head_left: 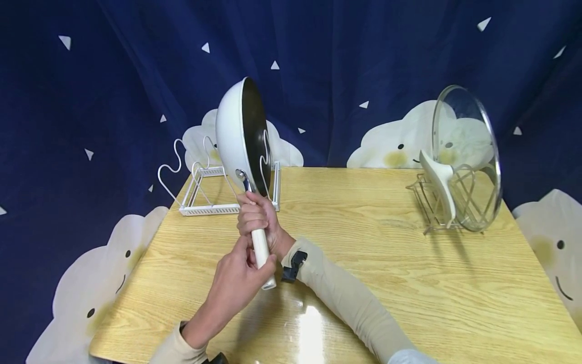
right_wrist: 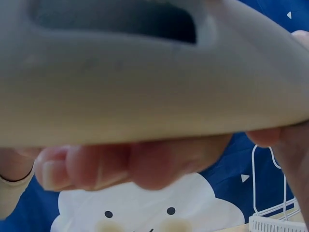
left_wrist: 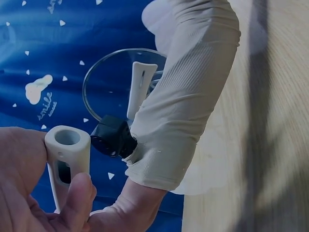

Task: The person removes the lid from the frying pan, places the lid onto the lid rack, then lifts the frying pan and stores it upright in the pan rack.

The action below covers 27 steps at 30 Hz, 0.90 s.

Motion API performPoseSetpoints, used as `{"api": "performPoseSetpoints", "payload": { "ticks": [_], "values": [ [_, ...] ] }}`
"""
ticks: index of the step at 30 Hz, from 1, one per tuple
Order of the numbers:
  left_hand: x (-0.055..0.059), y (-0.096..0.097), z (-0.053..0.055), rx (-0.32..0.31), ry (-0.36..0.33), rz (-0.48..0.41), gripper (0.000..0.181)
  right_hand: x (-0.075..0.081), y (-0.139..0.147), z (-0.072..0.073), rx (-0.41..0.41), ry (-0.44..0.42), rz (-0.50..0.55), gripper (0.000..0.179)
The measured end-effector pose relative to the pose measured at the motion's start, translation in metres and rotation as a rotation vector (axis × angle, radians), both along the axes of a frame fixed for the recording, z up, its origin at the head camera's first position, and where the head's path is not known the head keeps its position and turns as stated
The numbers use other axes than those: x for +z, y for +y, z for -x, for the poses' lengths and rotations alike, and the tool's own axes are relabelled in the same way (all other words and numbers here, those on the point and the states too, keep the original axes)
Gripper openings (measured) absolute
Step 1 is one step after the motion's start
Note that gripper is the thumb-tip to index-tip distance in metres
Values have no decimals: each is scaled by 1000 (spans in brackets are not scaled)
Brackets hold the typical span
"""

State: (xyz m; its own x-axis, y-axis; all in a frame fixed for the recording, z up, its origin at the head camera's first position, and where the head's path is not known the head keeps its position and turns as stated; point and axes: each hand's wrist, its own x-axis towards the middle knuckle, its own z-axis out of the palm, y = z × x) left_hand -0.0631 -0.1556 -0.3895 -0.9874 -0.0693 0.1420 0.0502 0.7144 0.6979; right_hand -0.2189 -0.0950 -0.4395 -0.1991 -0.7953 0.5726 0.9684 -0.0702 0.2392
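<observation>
A white wok (head_left: 232, 134) with a dark inside is held on edge, its handle (head_left: 261, 247) slanting toward me. My right hand (head_left: 256, 217) grips the handle close to the pan. Lower down, my left hand (head_left: 241, 278) holds the handle near its end between thumb and fingers; the left wrist view shows the handle's hollow end (left_wrist: 67, 137). The wok is among the wire loops of a white rack (head_left: 211, 209), with one loop in front of its dark inside. Whether its rim rests on the rack I cannot tell.
At the table's right, a wire stand (head_left: 429, 212) holds a glass lid (head_left: 493, 146) with a white handle (head_left: 441, 177). A dark blue curtain (head_left: 318, 60) with white clouds hangs behind the wooden table (head_left: 350, 222).
</observation>
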Motion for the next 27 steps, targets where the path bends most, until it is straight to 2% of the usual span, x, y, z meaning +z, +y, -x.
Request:
{"api": "performPoseSetpoints", "payload": {
  "ticks": [14,27],
  "values": [
    [-15,2,-2,5,30,8,30,-13,1,0,3,1,13,40],
    [-21,4,-2,16,30,-10,30,-18,1,-2,0,-14,7,39]
  ]
}}
